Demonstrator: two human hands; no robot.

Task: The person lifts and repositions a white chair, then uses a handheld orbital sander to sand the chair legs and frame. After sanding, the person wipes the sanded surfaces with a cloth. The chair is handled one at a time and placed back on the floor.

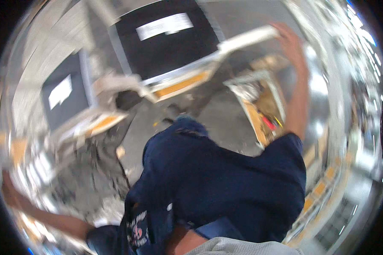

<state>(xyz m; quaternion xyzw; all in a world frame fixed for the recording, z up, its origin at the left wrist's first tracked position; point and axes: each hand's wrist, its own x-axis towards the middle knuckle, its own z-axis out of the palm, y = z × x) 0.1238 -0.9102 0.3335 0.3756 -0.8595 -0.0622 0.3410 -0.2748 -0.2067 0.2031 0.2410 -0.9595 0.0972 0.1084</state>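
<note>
My right hand (288, 39) is stretched far out at the upper right, its fingers closed round the end of a long white strip (251, 38). That strip runs leftward to the corner of a large black panel (166, 40) with pale edges and a white label (165, 26). Whether the strip is joined to the panel cannot be made out in the blur. At the far left rim, my left hand (7, 187) reaches out beside some blurred pale and orange items. Its fingers are smeared and dark, so their hold is hidden.
A second dark panel (66, 91) with a white label stands at the left. Crumpled dark sheeting (93, 174) lies below it. On the right, an open box (266, 100) holds brown material and a red item (268, 123). Blurred shelving (361, 106) lines the right side.
</note>
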